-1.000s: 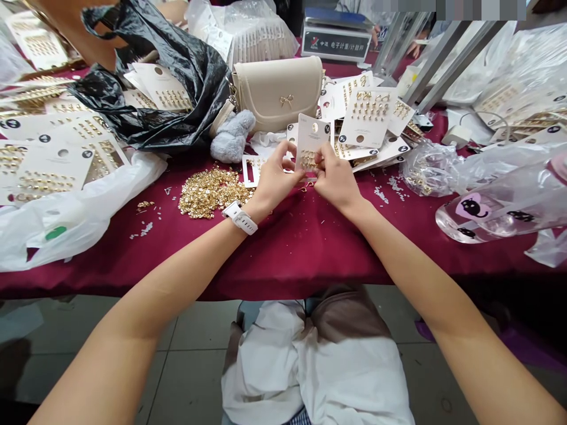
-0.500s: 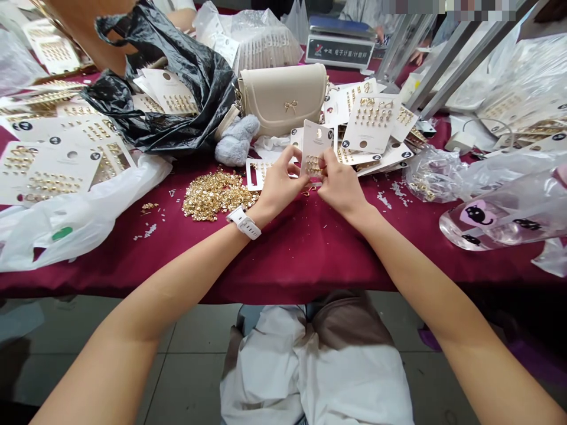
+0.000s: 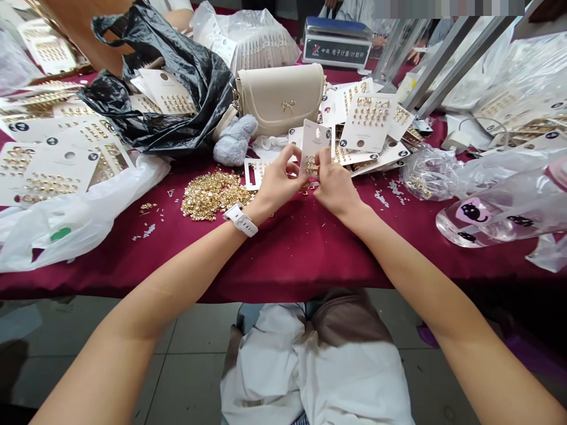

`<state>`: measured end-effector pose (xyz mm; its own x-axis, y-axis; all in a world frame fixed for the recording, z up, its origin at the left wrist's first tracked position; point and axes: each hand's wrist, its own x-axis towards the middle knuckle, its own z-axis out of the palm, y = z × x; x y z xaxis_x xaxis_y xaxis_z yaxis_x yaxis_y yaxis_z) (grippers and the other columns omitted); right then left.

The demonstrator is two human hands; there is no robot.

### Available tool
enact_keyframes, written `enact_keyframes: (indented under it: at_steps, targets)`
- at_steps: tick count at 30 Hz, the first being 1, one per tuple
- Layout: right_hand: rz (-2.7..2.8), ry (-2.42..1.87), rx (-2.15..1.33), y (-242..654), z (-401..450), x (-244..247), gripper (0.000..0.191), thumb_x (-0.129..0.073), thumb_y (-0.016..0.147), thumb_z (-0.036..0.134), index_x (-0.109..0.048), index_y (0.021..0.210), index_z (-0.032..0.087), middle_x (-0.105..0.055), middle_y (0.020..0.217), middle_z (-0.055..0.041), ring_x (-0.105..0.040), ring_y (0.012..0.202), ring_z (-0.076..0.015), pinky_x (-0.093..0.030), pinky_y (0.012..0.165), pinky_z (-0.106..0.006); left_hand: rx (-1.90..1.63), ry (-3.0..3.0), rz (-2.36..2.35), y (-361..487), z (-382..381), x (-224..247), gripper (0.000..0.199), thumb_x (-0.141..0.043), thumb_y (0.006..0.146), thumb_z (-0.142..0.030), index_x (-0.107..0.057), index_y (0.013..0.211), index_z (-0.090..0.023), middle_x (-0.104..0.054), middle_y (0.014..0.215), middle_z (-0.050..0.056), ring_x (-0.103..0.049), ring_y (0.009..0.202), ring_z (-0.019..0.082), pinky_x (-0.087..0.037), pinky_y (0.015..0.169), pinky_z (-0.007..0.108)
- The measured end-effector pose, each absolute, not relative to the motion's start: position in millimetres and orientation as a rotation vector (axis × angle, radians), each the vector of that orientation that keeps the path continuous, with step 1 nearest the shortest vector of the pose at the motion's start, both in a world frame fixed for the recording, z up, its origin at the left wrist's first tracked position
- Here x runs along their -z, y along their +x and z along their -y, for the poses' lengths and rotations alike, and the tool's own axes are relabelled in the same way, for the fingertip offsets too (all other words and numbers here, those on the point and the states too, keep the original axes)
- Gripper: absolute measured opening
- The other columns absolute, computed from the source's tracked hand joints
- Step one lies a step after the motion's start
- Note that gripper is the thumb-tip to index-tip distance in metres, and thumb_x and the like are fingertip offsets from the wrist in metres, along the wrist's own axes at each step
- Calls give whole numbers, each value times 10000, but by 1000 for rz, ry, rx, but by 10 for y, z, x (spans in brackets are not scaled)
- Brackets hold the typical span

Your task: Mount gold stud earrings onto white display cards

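Both my hands are raised over the maroon tablecloth (image 3: 292, 254), pinching a white earring card (image 3: 316, 141) with gold studs on its lower part. My left hand (image 3: 279, 180), with a white watch (image 3: 240, 220) on its wrist, holds the card's left side. My right hand (image 3: 335, 182) grips its lower right edge, and those fingers hide part of the studs. Just left of my hands lies a heap of loose gold earrings (image 3: 212, 195). Beyond my right hand, a fanned stack of gold-studded cards (image 3: 367, 124) lies on the cloth.
A cream handbag (image 3: 280, 99) and grey plush toy (image 3: 235, 140) stand behind my hands, beside a black plastic bag (image 3: 172, 88). More cards lie at left, on a white plastic bag (image 3: 57, 236). A clear bottle (image 3: 496, 215), an electronic scale (image 3: 336, 42) and metal rails (image 3: 456, 59) are further off.
My right hand has moved up and left against the card, closing the gap between my hands. The card now leans slightly left. The whole scene has shifted slightly in view.
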<state>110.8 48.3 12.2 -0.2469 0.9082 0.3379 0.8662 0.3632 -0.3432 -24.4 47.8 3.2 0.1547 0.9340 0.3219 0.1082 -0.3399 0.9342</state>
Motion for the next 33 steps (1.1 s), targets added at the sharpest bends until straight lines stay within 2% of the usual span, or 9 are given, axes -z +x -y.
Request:
enact_keyframes:
  at_steps: [6,14,19,24,29,33]
  targets:
    - [2099,-1441,-79,1139,-521,-23,387,-558,678,39,-401,989,209,-516,755,-25,-532,701,-189,-461,666,-346,-1276,1607,-984,-245,-462,-49,270,-694,701,-128,-458,796,-219,-583,610,-56,-602,567,103,-485,520,210]
    - [2114,-1399,-75,1134,-548,-1,441,-523,654,31,-432,1055,189,-534,754,-29,-529,699,-181,-472,671,-341,-1265,1614,-997,-229,-447,-47,245,-678,722,-125,-468,811,-216,-575,616,-55,-605,570,105,-496,540,222]
    - [2057,-1456,-217,1162,-516,-77,345,-457,767,32,-442,1089,154,-547,748,-41,-534,659,-180,-464,682,-361,-1308,1507,-994,-240,-456,-70,297,-711,703,-128,-446,811,-209,-616,687,-25,-634,642,120,-525,568,227]
    - [1980,-1272,-175,1187,-523,-57,234,-446,828,61,-455,1011,205,-565,859,-46,-571,827,-197,-474,807,-389,-1338,1244,-947,-262,-483,-124,327,-662,710,-83,-399,860,-206,-677,846,14,-678,734,140,-586,686,295]
    - [1992,-1274,-78,1200,-511,-66,197,-481,849,89,-495,1023,182,-548,908,-59,-546,929,-221,-444,918,-435,-1343,1039,-936,-265,-535,-124,349,-590,709,-10,-380,905,-208,-687,844,20,-700,793,163,-586,808,358]
    - [1984,-1297,36,1216,-501,-74,172,-483,875,142,-550,1026,192,-542,1041,-86,-514,1072,-271,-389,994,-504,-1337,976,-930,-265,-543,-127,352,-580,720,2,-387,926,-208,-686,836,7,-703,812,154,-579,861,365]
